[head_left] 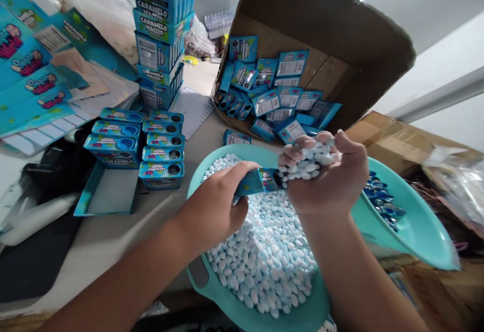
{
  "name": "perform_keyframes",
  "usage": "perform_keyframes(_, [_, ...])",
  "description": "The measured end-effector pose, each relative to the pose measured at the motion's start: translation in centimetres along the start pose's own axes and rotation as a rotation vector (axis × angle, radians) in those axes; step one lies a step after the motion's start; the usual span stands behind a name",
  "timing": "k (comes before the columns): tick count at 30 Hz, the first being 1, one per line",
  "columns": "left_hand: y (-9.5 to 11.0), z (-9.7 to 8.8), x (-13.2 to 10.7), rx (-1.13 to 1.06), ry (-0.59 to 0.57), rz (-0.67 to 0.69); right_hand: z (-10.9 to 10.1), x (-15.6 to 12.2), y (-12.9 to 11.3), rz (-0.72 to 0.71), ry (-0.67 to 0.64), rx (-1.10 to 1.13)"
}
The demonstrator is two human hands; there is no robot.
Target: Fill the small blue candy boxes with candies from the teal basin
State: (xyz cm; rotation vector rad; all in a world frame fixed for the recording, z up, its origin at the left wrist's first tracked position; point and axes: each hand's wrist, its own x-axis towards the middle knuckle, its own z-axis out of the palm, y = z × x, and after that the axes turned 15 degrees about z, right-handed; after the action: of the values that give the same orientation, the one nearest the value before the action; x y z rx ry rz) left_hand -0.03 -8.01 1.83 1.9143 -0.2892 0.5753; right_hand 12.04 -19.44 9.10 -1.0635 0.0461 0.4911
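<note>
My left hand (pixel 223 196) is closed around a small blue candy tin (pixel 254 182), tilted so its round opening faces right. Cupped palm up, my right hand (pixel 325 181) holds a heap of pale blue and white candies (pixel 312 160) against that opening. A few candies sit right at the tin's mouth. Below both hands is a turquoise tub (pixel 206 163) filled with the same loose candies (pixel 264 251). How full the held tin is cannot be seen.
Tins with round holes (pixel 162 153) stand in rows at left by a shallow blue tray (pixel 109 191). Behind them rises a stack of boxes (pixel 159 45). A cardboard box (pixel 321 35) holds several blue packs. Another turquoise tub (pixel 427 221) at right contains small dark blue pieces (pixel 383 201).
</note>
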Motion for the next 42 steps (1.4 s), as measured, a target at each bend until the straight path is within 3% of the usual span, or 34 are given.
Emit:
perform_keyframes(7, [-0.06,0.07,-0.05,0.01,0.004,0.006,-0.36,0.18,0.03,0.009,-0.062,-0.021])
perform_keyframes(23, [-0.01,-0.1,-0.07,0.04,-0.019,0.046,-0.32,0.06,0.24,-0.097,-0.101,-0.072])
perform_keyframes(35, [0.06,0.0,-0.1,0.05,-0.011,0.035,-0.48,-0.6,0.35,-0.222,-0.217,-0.222])
perform_keyframes(42, [0.03,-0.01,-0.19,0.071,-0.018,0.022,-0.6,-0.4,0.34,-0.222,-0.253,-0.26])
